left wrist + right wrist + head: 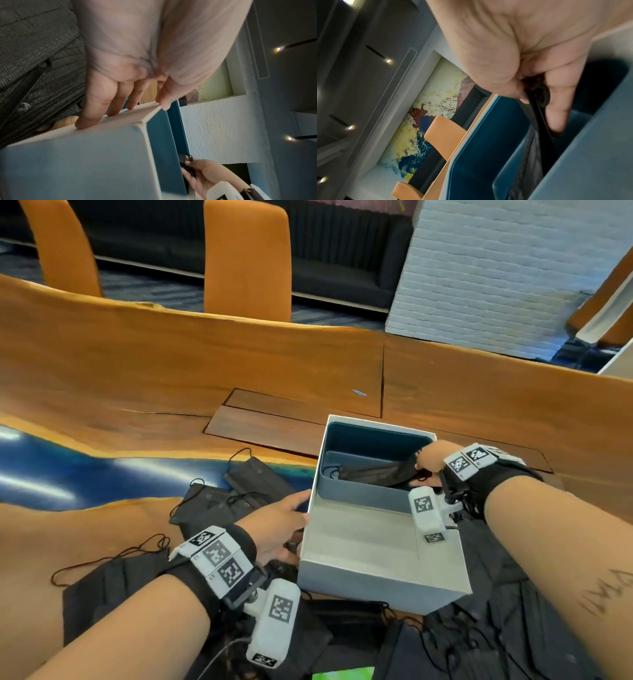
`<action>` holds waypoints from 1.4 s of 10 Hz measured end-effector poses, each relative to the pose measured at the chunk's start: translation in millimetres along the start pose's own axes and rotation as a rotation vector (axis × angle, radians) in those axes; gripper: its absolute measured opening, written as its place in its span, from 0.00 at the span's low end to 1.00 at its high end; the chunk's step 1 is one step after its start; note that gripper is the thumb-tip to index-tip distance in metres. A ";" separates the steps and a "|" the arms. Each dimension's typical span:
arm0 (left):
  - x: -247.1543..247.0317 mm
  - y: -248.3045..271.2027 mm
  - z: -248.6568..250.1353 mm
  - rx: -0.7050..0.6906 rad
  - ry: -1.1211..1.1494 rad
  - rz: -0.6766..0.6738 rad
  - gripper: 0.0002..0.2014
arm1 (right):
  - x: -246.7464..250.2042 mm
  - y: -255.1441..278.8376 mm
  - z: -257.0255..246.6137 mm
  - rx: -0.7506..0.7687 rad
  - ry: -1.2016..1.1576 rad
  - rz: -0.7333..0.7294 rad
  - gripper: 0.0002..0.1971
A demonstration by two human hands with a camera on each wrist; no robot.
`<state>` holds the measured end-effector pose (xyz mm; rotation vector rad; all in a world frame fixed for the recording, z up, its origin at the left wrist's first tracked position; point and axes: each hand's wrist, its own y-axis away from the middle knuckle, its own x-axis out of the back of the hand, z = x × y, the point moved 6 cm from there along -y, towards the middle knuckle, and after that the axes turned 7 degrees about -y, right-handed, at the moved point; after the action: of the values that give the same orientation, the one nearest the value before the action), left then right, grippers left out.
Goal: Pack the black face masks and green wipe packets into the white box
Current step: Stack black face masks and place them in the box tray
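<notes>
White box (pixel 370 556), lid off, stands on the wooden table (pixel 171 364) with a blue inner tray (pixel 373 440) filling its far half; the near half shows a bare pale floor

Black face mask (pixel 376 472), one piece: lies slantwise inside the blue tray, its right end pinched between thumb and fingers of the right hand (pixel 430 460) at the box's right wall. The right wrist view shows the mask's edge and ear loop caught under the curled fingers (pixel 559 108)

Left hand (pixel 277 525): grips the box's left wall, fingers on the outside and thumb (pixel 164 97) over the rim, as the left wrist view shows

Loose black masks (pixel 239 491): a heap on the table left of the box, more spread along the near edge under both forearms, ear loops trailing

Green packet (pixel 342 674): only a corner visible at the bottom of the head view, partly under the masks

Orange chairs (pixel 248 261): two, beyond the table
</notes>
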<state>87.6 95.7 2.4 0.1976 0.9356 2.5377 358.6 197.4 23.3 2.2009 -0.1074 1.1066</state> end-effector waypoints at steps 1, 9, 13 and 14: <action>1.2 -1.8 0.1 0.002 0.008 0.003 0.25 | -23.5 -5.3 11.1 -0.198 -0.459 -0.137 0.55; 0.7 -0.5 -0.8 0.000 0.021 -0.016 0.24 | -28.5 -7.4 -4.1 0.065 -0.111 -0.034 0.12; 1.1 -1.0 -3.2 -0.019 0.012 -0.003 0.23 | -0.2 -2.3 10.3 0.132 -0.271 0.072 0.16; -1.3 2.0 -3.4 -0.016 0.019 0.018 0.20 | 12.4 23.3 20.1 0.227 -0.414 0.122 0.20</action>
<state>87.2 91.8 1.1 0.1782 0.9248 2.5668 372.2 170.0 36.2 2.6341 -0.3120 0.7375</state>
